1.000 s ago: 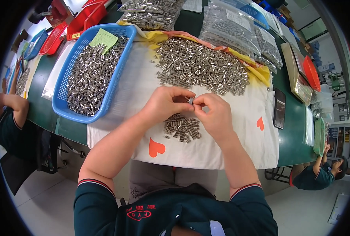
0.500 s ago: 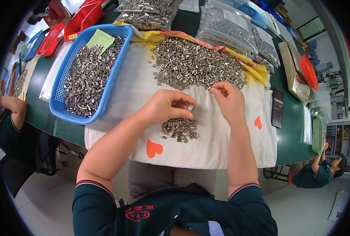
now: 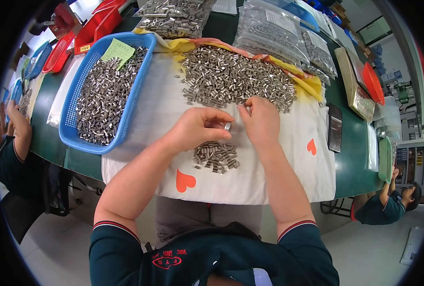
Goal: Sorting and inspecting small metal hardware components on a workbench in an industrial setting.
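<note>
My left hand is closed round a shiny round metal piece, whose end shows between thumb and fingers. Close beside it, my right hand has its thumb and fingers pinched at the near edge of a large pile of small metal cylinders. What sits in that pinch is too small to make out. Just below my left hand lies a smaller heap of the same cylinders. Both piles rest on a white cloth with orange hearts.
A blue basket of cylinders with a green note stands on the left. Clear bags of metal parts lie at the back. A dark phone is on the right. People sit at both sides, including one at the right.
My right hand has moved left along the pile's near edge, closer to my left hand. My left hand has shifted slightly and still grips the metal piece.
</note>
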Motion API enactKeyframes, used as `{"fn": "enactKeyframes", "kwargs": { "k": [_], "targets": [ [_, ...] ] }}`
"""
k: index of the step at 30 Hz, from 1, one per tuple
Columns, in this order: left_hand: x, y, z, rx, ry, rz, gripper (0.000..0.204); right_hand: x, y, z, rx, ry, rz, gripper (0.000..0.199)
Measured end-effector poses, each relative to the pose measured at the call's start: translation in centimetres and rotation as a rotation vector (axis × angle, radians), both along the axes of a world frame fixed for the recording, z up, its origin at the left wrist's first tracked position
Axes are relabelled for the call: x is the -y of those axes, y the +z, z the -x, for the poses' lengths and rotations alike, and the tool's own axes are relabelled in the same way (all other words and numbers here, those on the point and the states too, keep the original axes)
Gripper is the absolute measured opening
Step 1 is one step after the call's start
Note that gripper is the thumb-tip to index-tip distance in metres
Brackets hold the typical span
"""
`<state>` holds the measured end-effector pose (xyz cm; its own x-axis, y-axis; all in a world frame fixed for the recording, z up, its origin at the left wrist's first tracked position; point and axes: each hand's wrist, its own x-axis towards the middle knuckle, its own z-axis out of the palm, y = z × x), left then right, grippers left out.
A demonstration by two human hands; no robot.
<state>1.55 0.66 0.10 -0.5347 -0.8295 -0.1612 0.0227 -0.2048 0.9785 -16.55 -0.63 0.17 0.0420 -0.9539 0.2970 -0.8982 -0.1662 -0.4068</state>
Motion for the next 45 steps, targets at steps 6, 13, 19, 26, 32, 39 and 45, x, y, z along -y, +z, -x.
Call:
{"fn": "enactKeyframes", "kwargs": {
  "k": [6,13,19,26,32,39,45],
  "targets": [
    [0.0,0.1,-0.2,-0.006,0.011,-0.01,0.032,-0.1,-0.3,0.6,-0.017,0.036,-0.005,0.008],
    [0.1,0.2,-0.1,-0.03,0.045,-0.024,0.031,-0.5,0.5,1.1,-0.002,-0.001,-0.083,0.004],
    [0.0,0.1,-0.1,-0.026,0.064,-0.023,0.032,-0.5,0.6,1.6,-0.053,0.133,-0.038,0.003],
    [0.1,-0.2,-0.3,-0.086,0.115,-0.015,0.033,-1.4,1.5,0.8,0.222,0.174,-0.115,0.004],
    [0.1,-0.6,-0.4,-0.121,0.141,0.014,0.033,-2.4,2.4,0.1,0.722,0.399,-0.326,0.007],
    [-0.3,-0.4,0.0,0.008,0.156,0.035,0.031,-3.0,2.0,-0.7,0.387,0.403,-0.069,0.006],
    [-0.2,-0.2,-0.2,0.035,0.121,0.033,0.031,-2.9,2.5,0.3,0.576,0.394,-0.237,0.007]
  ]
}}
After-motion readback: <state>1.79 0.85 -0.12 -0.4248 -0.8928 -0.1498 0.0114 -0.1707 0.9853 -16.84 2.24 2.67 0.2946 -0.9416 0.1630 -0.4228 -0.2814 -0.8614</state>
